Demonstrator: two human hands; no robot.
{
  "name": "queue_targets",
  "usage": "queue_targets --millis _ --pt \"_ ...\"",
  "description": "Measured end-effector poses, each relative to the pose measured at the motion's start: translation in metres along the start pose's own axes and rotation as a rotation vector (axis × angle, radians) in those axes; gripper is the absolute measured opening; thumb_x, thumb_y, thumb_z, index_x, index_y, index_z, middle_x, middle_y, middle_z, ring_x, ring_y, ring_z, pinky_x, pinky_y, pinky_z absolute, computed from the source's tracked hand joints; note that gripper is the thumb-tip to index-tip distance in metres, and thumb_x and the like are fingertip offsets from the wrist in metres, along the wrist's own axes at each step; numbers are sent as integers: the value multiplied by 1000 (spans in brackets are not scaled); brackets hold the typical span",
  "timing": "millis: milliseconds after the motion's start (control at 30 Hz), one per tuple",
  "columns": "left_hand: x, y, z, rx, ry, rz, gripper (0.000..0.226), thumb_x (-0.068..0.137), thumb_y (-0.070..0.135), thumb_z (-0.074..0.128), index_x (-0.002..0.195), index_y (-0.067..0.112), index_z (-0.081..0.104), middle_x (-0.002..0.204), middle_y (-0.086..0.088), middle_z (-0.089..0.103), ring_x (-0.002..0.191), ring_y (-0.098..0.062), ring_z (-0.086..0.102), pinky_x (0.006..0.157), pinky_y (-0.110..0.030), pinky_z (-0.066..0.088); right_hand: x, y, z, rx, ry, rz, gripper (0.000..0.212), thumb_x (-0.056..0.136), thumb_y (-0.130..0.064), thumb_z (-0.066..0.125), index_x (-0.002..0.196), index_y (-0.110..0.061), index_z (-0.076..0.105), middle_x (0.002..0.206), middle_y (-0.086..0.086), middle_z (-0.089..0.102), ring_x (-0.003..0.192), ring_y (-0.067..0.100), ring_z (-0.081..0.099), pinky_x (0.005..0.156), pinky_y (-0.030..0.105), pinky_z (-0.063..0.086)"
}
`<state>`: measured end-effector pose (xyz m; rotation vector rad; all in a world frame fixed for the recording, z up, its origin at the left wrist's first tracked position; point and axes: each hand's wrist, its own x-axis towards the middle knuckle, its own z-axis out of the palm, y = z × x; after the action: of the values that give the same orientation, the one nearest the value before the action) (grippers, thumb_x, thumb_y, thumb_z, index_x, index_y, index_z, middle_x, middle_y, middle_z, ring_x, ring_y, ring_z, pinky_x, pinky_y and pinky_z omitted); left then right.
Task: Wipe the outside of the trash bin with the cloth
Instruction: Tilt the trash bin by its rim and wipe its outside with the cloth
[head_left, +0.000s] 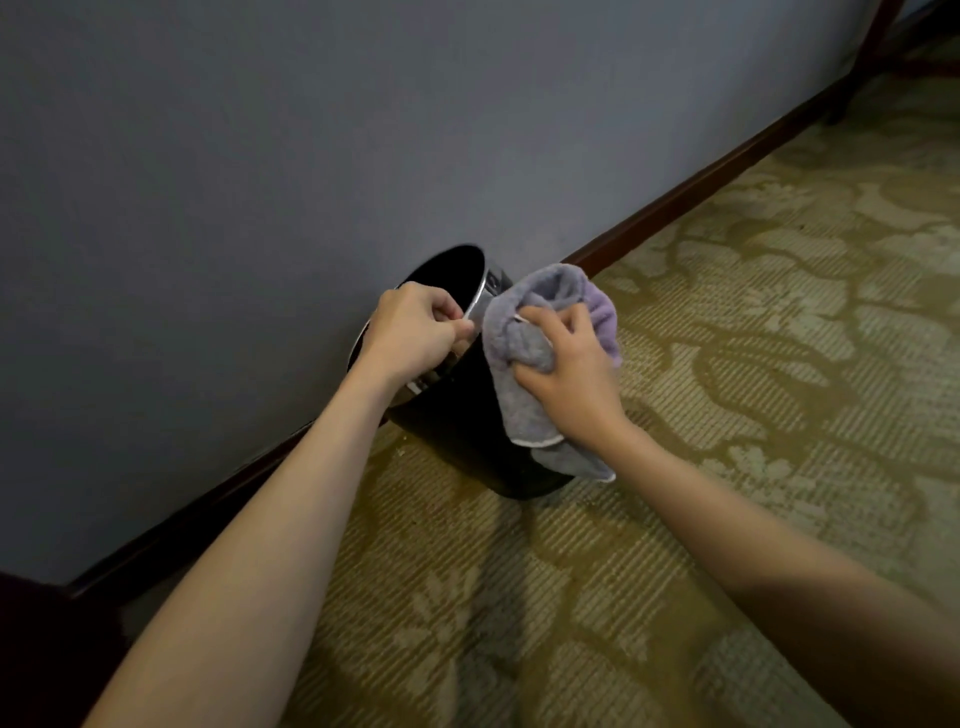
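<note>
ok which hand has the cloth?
The right hand, bunching the cloth against the bin side. The left hand grips the bin's rim.

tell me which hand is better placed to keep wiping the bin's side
Right. The right hand already holds the cloth against the trash bin outer wall, while the left hand has its grip on the rim, steadying it.

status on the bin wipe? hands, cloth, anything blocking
Left hand grips the black trash bin by its rim. Right hand holds the purple-grey cloth against the bin's outer side. Nothing in the way on the carpet.
</note>
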<state>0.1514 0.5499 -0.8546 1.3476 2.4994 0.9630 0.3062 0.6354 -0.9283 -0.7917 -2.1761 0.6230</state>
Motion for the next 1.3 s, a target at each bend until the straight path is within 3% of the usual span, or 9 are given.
queue_targets --millis 133,267,467,600,700,933,1100,1200,1300 --pt "4 0 1 -31 8 -38 18 73 30 73 58 28 63 47 13 62 50 7 56 53 -19 38 -25 0 10 -65 -46 -110 51 76 -33 66 125 -25 52 109 6 47 91 22 53 68 35 48" --pt "4 -2 -1 -46 15 -60 15 74 31 72 61 27 65 67 10 65 71 -10 63 67 -30 50 -53 30 13 -255 -177 -172 48 74 -28 71 120 -22 59 103 11 52 82 29 57 67 43 50" --pt "3 -1 -1 -57 42 -128 17 77 34 68 65 23 66 74 9 64 78 -14 61 73 -35 51 -56 61 9 -356 -281 17 55 74 -33 70 125 -27 50 114 8 47 92 31 57 77 44 50" --pt "0 1 0 -93 14 -170 16 81 30 66 69 20 66 75 2 65 75 -17 62 76 -40 55 -49 71 11 -228 -254 265 51 80 -30 65 129 -28 47 123 10 46 104 32 54 83 43 48" --pt "-1 -1 -4 -118 14 -215 16 80 27 66 67 18 64 74 -2 64 75 -24 63 79 -46 57 -41 63 15 -98 -210 272 50 80 -30 63 128 -29 49 121 8 47 104 26 54 87 37 46" --pt "-2 -19 -19 -142 25 -323 18 84 20 62 71 7 61 76 -8 63 66 -23 62 62 -34 60 -48 -7 35 122 -185 -66 56 74 -43 59 128 -37 43 116 -5 42 101 14 50 79 28 46" --pt "-6 -32 -29 -215 -65 -438 13 90 14 56 82 5 60 80 -11 62 67 -19 63 45 -21 55 -68 1 54 -17 -241 -105 53 76 -38 62 126 -28 48 115 1 47 93 19 53 72 34 48" --pt "-10 -39 -35 -276 -83 -512 16 92 12 55 100 0 61 88 -15 67 76 -23 68 55 -27 55 -76 33 59 -99 -227 122 45 79 -26 67 122 -19 57 114 11 54 88 27 58 75 40 51" --pt "-14 -47 -36 -301 -78 -546 12 91 11 56 94 1 61 80 -14 65 71 -22 67 64 -32 58 -80 68 52 -138 -430 365 53 83 -26 65 134 -21 49 131 14 47 112 35 50 91 40 44"
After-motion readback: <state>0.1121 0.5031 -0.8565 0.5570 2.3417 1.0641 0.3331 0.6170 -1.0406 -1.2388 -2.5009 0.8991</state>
